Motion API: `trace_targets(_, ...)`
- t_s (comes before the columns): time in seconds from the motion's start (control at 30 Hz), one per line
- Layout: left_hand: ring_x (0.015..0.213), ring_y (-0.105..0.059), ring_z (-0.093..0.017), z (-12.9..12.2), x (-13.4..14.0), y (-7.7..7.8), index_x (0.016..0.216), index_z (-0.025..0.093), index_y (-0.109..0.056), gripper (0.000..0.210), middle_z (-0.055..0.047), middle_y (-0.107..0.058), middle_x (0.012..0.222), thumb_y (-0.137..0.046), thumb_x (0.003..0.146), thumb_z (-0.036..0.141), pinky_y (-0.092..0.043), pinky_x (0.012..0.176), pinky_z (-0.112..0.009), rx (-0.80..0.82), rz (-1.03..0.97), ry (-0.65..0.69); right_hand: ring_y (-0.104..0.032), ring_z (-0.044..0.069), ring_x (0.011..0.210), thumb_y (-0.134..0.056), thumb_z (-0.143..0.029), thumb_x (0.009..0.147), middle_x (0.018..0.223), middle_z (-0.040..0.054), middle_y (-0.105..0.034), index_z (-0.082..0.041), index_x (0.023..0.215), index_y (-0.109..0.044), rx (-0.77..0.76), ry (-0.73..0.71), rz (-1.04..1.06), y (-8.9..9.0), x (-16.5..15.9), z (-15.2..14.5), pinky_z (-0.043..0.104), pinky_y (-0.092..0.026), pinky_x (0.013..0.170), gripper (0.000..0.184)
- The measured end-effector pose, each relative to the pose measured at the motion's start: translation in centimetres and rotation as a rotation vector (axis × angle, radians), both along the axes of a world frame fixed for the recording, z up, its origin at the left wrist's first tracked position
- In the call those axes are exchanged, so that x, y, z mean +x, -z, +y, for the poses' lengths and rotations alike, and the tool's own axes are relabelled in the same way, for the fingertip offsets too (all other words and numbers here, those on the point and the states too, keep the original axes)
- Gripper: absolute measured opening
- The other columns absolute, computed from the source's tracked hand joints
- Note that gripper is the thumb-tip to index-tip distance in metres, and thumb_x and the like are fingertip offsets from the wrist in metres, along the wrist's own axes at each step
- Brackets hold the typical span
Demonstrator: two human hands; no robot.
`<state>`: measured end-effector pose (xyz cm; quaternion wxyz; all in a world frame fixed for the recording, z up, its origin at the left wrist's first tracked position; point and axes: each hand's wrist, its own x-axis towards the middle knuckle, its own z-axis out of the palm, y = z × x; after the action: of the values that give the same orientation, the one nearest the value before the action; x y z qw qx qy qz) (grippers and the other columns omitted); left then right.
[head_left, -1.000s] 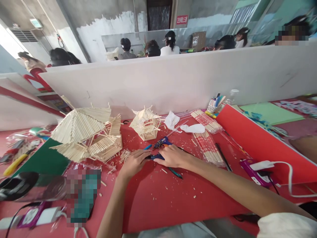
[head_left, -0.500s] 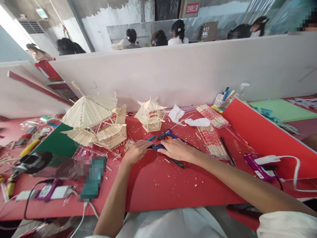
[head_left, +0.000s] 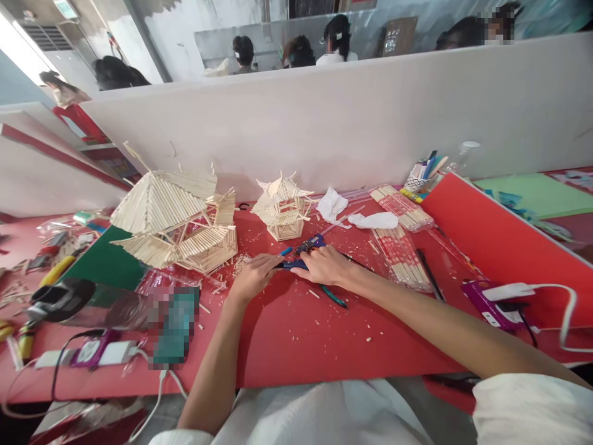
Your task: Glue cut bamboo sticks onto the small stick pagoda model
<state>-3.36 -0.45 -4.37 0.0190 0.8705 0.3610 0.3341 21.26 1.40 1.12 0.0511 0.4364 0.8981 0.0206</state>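
Note:
Above the red tabletop, my left hand [head_left: 254, 277] has its fingers closed at the dark left end of a slim dark blue tool [head_left: 293, 264]. My right hand [head_left: 328, 266] is closed over the tool's other end; its exact kind is hidden by the fingers. Just beyond lies a blue glue gun [head_left: 311, 243], partly behind my right hand, with a blue stick [head_left: 286, 251] beside it. A teal-handled tool [head_left: 334, 296] lies nearer me. Behind my hands stand a small wooden-stick pavilion [head_left: 283, 210] and, left, a larger one [head_left: 173, 222].
Packs of wooden sticks [head_left: 402, 256], white crumpled tissue [head_left: 332, 204] and a red board [head_left: 504, 247] are on the right. A phone [head_left: 176, 326], a clear bottle [head_left: 109, 309] and power adapters [head_left: 92, 352] lie left. Stick scraps litter the red table [head_left: 296, 352]. A pale partition [head_left: 324, 123] runs behind.
The camera view has tilted down slightly. Both hands stay at the dark blue tool, with only a slight shift of the right hand; the pavilions stand unchanged.

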Motion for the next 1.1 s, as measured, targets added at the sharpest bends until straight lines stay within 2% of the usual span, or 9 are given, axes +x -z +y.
trace_targets(0.3,0.106,-0.073,-0.023,0.5,-0.6,0.3,0.125,0.022,-0.069,0.032,-0.010,-0.078,0.112,-0.054,0.098,0.016,-0.061,0.093,-0.039,-0.011,-0.001,-0.063,-0.075,0.035,0.090,-0.032,-0.062,0.104,0.092,0.0231,-0.077,-0.007,0.111,-0.069,0.027,-0.047,0.021,0.2,-0.8,1.4,0.038,-0.047,0.077,0.066)
trace_targets(0.53,0.106,-0.073,-0.023,0.6,-1.2,-0.1,0.123,0.019,-0.069,0.030,-0.010,-0.077,0.114,-0.053,0.098,0.015,-0.060,0.093,-0.039,-0.034,0.013,-0.077,-0.073,0.033,0.088,-0.039,-0.058,0.102,0.094,0.0190,-0.077,-0.011,0.101,-0.071,-0.013,-0.034,0.063,-1.2,-0.8,1.6,0.039,-0.046,0.080,0.057)
trace_targets(0.7,0.107,-0.073,-0.022,0.5,-1.1,-0.1,0.124,0.021,-0.070,0.032,-0.010,-0.077,0.115,-0.053,0.097,0.014,-0.060,0.096,-0.040,-0.054,0.000,-0.080,-0.074,0.033,0.092,-0.037,-0.054,0.105,0.101,0.0173,-0.077,-0.012,0.117,-0.066,-0.053,-0.057,0.102,-1.6,-0.3,1.1,0.038,-0.048,0.079,0.052)
trace_targets(0.8,0.107,-0.073,-0.023,0.5,-1.1,0.1,0.123,0.021,-0.071,0.033,-0.010,-0.077,0.115,-0.054,0.096,0.013,-0.060,0.096,-0.040,-0.064,-0.016,-0.071,-0.074,0.033,0.097,-0.035,-0.056,0.106,0.108,0.0166,-0.077,-0.013,0.126,-0.062,-0.097,-0.050,0.105,-1.5,-0.1,0.9,0.038,-0.049,0.080,0.054)
trace_targets(0.9,0.105,-0.073,-0.023,0.6,-1.1,0.3,0.122,0.021,-0.071,0.031,-0.010,-0.078,0.111,-0.054,0.097,0.015,-0.061,0.093,-0.039,-0.057,-0.019,-0.068,-0.074,0.033,0.098,-0.032,-0.058,0.106,0.107,0.0164,-0.077,-0.015,0.130,-0.061,-0.109,-0.026,0.086,-1.4,0.0,0.8,0.039,-0.049,0.081,0.057)
trace_targets(1.0,0.101,-0.074,-0.022,0.7,-1.0,0.3,0.120,0.020,-0.071,0.026,-0.010,-0.078,0.108,-0.057,0.098,0.021,-0.061,0.089,-0.037,-0.043,-0.027,-0.054,-0.074,0.033,0.096,-0.030,-0.060,0.106,0.102,0.0169,-0.078,-0.015,0.124,-0.065,-0.077,-0.015,0.075,-1.4,0.0,0.7,0.040,-0.048,0.082,0.060)
trace_targets(1.1,0.100,-0.074,-0.022,0.7,-0.8,0.3,0.119,0.021,-0.072,0.026,-0.010,-0.079,0.107,-0.058,0.098,0.021,-0.061,0.089,-0.036,-0.053,-0.050,-0.047,-0.073,0.035,0.095,-0.031,-0.061,0.105,0.098,0.0192,-0.077,-0.012,0.110,-0.071,-0.036,-0.004,0.043,-1.1,-0.2,0.8,0.040,-0.048,0.082,0.064)
